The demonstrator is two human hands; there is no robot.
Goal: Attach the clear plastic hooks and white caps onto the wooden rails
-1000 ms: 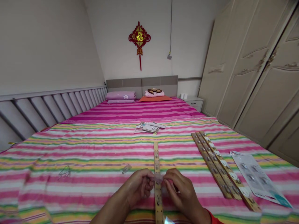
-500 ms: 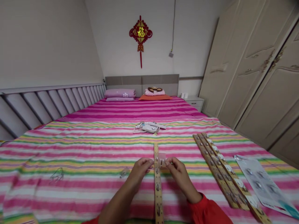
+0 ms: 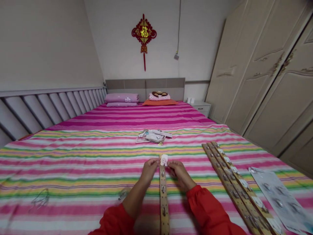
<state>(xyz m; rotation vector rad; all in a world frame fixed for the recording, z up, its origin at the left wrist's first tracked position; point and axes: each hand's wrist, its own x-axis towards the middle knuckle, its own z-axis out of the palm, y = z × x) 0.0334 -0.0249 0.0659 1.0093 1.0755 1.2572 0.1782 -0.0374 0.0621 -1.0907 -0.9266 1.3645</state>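
A narrow wooden strip (image 3: pixel 164 195) with small holes lies lengthwise in front of me, with several metal hooks along it. Over its far end sits a white square adhesive hook (image 3: pixel 164 159) with a metal hook on its face. My right hand (image 3: pixel 179 171) is closed, its fingertips pinching the adhesive hook's lower right edge. Closed too, my left hand (image 3: pixel 150 169) has its fingertips at the strip's left edge, right beside the adhesive hook. Left of my left forearm lies a small clear piece with a metal part (image 3: pixel 123 193), partly blurred.
More wooden strips with hooks (image 3: pixel 230 178) lie side by side at right. Beyond them is a blister card of hooks (image 3: pixel 281 195). A pile of packaging (image 3: pixel 154 135) lies farther up the striped bed cover (image 3: pixel 85 169). Thin wire (image 3: pixel 41 198) lies at left.
My right hand has brought the hook piece from beside the strip onto its far end. Both hands have moved slightly farther away from me. The view has shifted a little.
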